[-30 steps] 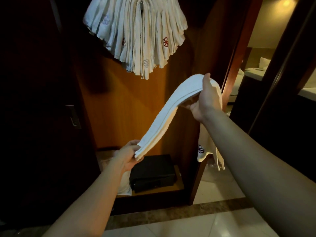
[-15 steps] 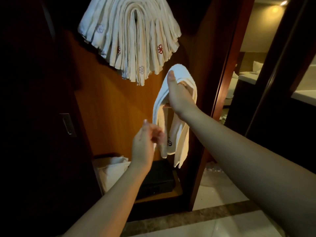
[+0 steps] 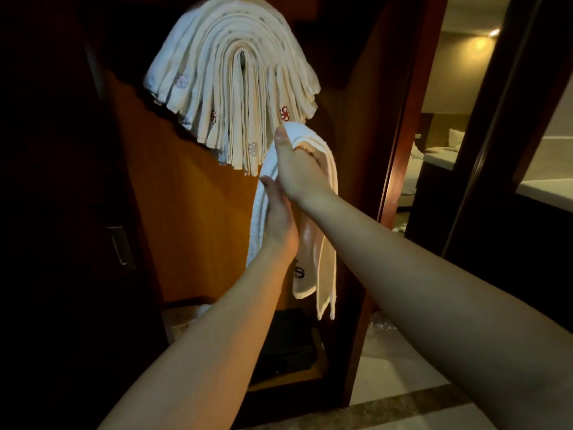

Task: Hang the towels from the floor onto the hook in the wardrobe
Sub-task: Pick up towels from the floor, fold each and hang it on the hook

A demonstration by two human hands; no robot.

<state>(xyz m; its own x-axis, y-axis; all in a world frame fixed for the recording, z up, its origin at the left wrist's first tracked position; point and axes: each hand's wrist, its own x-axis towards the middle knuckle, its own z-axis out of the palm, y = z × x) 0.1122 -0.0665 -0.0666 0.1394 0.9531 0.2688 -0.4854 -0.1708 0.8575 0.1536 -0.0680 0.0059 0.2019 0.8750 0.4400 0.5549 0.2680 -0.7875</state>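
A white towel [image 3: 328, 274] hangs folded over my right hand [image 3: 297, 169], whose thumb presses its top while the fingers curl under the fold. Both ends of it dangle down, and a dark logo shows near the lower end. My left hand [image 3: 279, 212] reaches up beside the towel's left strip with straight fingers touching it, just under my right wrist. Above, a thick fan of several folded white towels [image 3: 229, 79] hangs on the hook [image 3: 243, 62] in the wardrobe, and only a dark sliver of that hook shows. The held towel sits just below that bundle's right edge.
The wardrobe's wooden back panel [image 3: 186, 212] is behind the towels. A black safe [image 3: 288, 342] and pale folded cloth [image 3: 186, 318] sit at the wardrobe bottom. A dark door with a handle [image 3: 121, 248] stands at left. A doorway at right opens onto a bed [image 3: 434, 156].
My right hand raised the folded towel closer to the hanging bundle. My left hand let go of the towel's end and moved up against the towel's left strip.
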